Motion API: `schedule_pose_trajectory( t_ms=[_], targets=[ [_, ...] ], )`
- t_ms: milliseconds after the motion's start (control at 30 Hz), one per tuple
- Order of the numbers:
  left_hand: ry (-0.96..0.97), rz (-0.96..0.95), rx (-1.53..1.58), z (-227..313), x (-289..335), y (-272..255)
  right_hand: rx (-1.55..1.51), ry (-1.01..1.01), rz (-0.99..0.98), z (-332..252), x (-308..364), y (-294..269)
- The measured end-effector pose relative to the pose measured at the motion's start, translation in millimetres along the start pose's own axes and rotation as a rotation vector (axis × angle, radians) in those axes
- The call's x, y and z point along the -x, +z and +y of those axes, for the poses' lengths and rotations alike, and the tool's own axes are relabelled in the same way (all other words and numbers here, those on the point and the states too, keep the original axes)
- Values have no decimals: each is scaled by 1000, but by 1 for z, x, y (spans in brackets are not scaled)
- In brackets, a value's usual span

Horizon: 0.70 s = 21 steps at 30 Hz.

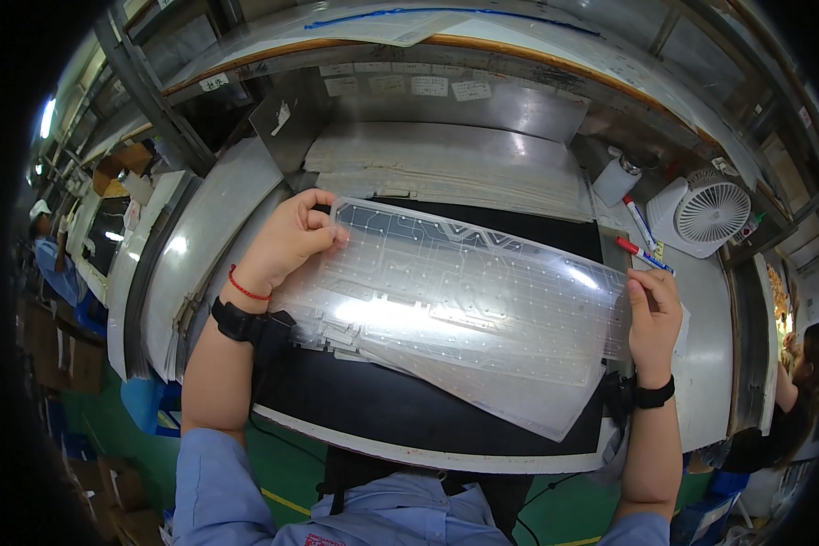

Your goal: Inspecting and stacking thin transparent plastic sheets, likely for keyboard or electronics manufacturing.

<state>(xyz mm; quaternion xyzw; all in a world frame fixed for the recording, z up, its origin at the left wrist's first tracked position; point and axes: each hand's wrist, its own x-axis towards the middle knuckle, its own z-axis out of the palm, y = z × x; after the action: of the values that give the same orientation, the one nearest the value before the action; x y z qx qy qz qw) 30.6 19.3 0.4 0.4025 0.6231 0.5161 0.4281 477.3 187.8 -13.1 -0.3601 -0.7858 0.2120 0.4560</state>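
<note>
Membrane sheet (473, 291), clear plastic w/ printed circuit traces, sits centre frame over a black mat (409, 409) on a grey metal workbench (701, 364). Room: factory line, green floor at bottom of frame, steel shelving and taped paper labels across the top, cardboard boxes lower left. Stack of more pale sheets (446, 168) lies on the bench behind the mat, upper centre. Small white desk fan (705, 214) upper right, white cylinder container (619, 177) just beside it, red and blue pens (642, 241) near the fan. Other people at far left and far right edges, well apart.

Left hand (287, 241) pinches the sheet's upper-left corner, fingers curled closed on the edge; red string and black wristband on that wrist. Right hand (653, 314) grips the sheet's right edge, thumb and fingers closed on it; black band on wrist too. Sheet spans between both hands, tilted, left end higher in frame.

Sheet looks glossy, strong glare mid-left, grid of small dots, darker traces along top edge. More translucent layers fan out under it toward lower right, touching the mat.
</note>
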Motion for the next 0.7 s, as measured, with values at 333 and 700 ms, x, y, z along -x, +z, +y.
schedule_pose_trajectory(
  t_ms=[333, 700],
  targets=[
    [-76, 83, 103, 2, -5, 1, -9, -14, -2, 0, 0, 0],
    [2, 2, 15, 7, 3, 8, 13, -9, -21, 1, 0, 0]
  ],
)
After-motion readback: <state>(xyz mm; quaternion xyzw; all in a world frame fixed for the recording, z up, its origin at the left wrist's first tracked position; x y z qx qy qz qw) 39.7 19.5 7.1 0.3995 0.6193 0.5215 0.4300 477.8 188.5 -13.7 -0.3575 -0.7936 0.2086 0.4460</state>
